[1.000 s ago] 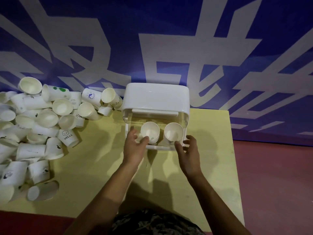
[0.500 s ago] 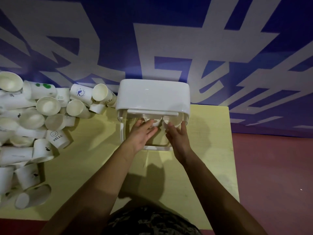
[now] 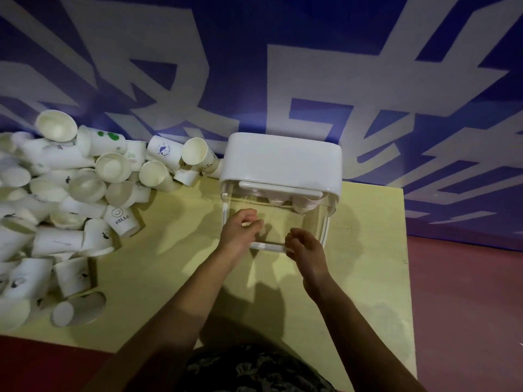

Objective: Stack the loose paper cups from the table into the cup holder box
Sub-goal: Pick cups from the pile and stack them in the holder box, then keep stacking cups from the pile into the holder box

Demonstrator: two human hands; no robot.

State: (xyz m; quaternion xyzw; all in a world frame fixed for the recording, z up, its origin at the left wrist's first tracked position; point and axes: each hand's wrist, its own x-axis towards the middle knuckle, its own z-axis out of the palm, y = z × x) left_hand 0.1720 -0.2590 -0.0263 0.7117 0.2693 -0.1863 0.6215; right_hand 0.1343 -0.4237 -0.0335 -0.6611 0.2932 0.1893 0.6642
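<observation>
The cup holder box (image 3: 283,162) stands at the table's far middle, with a white lid and a clear body. Two stacks of white cups (image 3: 294,200) hang under the lid inside it. My left hand (image 3: 240,230) hovers at the box's front, fingers loosely curled and holding nothing. My right hand (image 3: 304,247) is beside it at the box's lower front rim, fingers apart and empty. A big heap of loose paper cups (image 3: 70,199) covers the table's left side. One cup there reads HELLO (image 3: 121,220).
The yellow table (image 3: 169,250) ends at its right edge near the red floor (image 3: 464,306). A blue wall with large white shapes (image 3: 283,66) rises right behind the box and the cups. One cup (image 3: 79,308) lies on its side near the front left.
Both hands pushed the two cup stacks up into the box, then drew back down to its front rim. The stacks now sit high under the lid.
</observation>
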